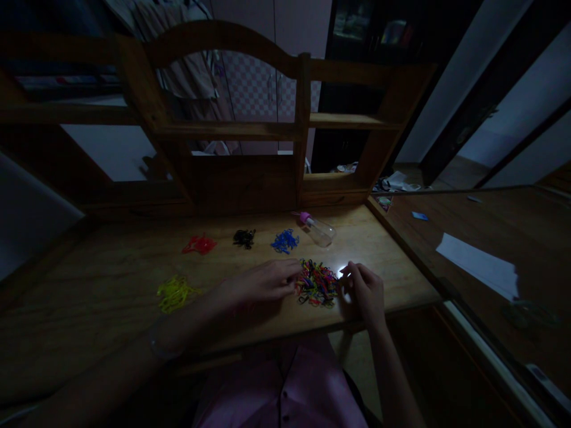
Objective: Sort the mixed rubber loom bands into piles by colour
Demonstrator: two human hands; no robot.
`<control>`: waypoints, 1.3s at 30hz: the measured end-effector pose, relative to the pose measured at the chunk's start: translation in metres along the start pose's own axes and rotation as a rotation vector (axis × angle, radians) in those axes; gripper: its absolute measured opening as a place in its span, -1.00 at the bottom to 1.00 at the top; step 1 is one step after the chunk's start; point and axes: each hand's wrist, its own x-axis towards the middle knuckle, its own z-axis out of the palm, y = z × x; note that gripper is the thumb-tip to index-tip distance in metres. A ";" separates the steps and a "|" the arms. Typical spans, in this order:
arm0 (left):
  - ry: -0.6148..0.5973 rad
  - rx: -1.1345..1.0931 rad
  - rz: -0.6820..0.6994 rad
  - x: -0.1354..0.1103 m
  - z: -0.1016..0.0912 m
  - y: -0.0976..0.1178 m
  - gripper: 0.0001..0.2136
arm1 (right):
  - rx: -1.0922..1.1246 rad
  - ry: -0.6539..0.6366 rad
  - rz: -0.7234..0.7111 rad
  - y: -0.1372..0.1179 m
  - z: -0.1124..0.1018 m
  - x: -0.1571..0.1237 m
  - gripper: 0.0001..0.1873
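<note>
A mixed pile of small coloured rubber bands lies on the wooden desk in front of me. My left hand touches the pile's left edge, fingers curled in; whatever they pinch is too small to name. On the opposite side, my right hand is closed in a pinch beside the pile, its fingertip contents unclear in the dim light. Sorted heaps lie around: blue bands, black bands, red bands and yellow bands. Some pinkish bands show partly under my left forearm.
A clear bottle with a purple cap lies on its side behind the mixed pile. Wooden shelving rises along the desk's back edge. To the right, a lower brown surface holds a white paper and a small blue card.
</note>
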 end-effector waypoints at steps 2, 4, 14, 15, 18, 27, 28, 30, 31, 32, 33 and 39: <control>0.009 -0.036 -0.016 0.001 0.002 -0.004 -0.93 | 0.009 -0.003 0.004 -0.001 0.000 0.000 -0.57; 0.018 -0.037 -0.020 0.002 0.002 -0.005 -0.92 | 0.012 -0.013 0.005 -0.002 0.000 0.000 -0.58; 0.141 0.225 -0.180 -0.025 -0.054 -0.042 -0.78 | -0.021 -0.007 0.002 0.000 -0.001 0.000 -0.54; 0.165 0.249 -0.246 -0.032 -0.063 -0.054 -0.77 | -0.017 -0.005 0.004 0.000 -0.001 0.000 -0.54; 0.191 0.265 -0.430 -0.056 -0.084 -0.089 -0.78 | 0.004 -0.010 0.002 0.002 -0.002 0.000 -0.55; 0.226 0.271 -0.587 -0.077 -0.087 -0.121 -0.78 | 0.006 -0.015 0.006 0.002 -0.002 0.000 -0.60; 0.233 0.276 -0.588 -0.076 -0.086 -0.120 -0.78 | 0.007 -0.017 0.004 0.002 -0.002 0.000 -0.60; 0.248 0.288 -0.599 -0.073 -0.085 -0.118 -0.79 | 0.010 -0.019 0.000 0.003 -0.002 0.000 -0.60; 0.254 0.292 -0.611 -0.071 -0.085 -0.118 -0.79 | 0.014 -0.019 0.003 0.003 -0.002 0.000 -0.61; 0.257 0.295 -0.622 -0.070 -0.085 -0.117 -0.80 | 0.020 -0.020 0.009 0.003 -0.002 0.000 -0.61; 0.253 0.293 -0.626 -0.069 -0.085 -0.117 -0.80 | 0.028 -0.023 0.016 0.004 -0.001 0.000 -0.61; 0.208 0.275 -0.595 -0.069 -0.085 -0.118 -0.80 | 0.025 -0.027 0.021 0.004 -0.001 0.000 -0.60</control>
